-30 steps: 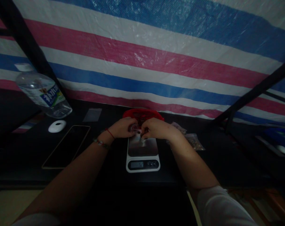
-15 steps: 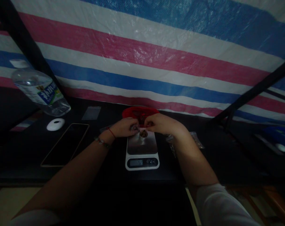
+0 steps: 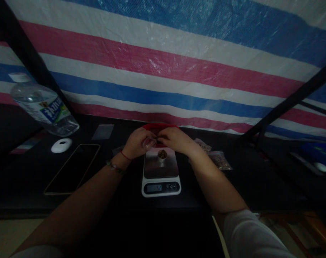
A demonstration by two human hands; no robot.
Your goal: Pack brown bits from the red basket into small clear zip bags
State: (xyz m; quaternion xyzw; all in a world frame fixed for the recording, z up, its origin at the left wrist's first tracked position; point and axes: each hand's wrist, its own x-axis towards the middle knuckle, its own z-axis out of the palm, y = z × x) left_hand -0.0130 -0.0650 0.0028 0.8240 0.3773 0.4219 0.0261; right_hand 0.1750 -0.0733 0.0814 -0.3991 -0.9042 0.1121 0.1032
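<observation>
My left hand (image 3: pixel 138 142) is closed round what looks like a small clear plastic bag (image 3: pixel 149 143), its shape partly hidden by the fingers. My right hand (image 3: pixel 174 139) meets it from the other side, fingertips pinched together at the bag's edge. Just below both hands, a small cup (image 3: pixel 162 154) filled with brown dried bits stands upright on the metal plate of a white kitchen scale (image 3: pixel 161 189). The scale's display is lit, but its reading is too blurred to tell. Behind the hands, a red dish (image 3: pixel 160 126) is mostly covered by them.
At the left are a large clear bottle (image 3: pixel 46 105), a white oval gadget (image 3: pixel 61 145), a phone (image 3: pixel 72 169) and a flat empty zip bag (image 3: pixel 103 131). Filled bags (image 3: pixel 220 160) lie beyond my right forearm. A striped plastic sheet (image 3: pixel 163 68) hangs behind, between dark metal bars.
My hands have lifted slightly away from the cup, and the right has shifted left towards the left hand. More of the cup and the filled bags shows. The view has shifted slightly.
</observation>
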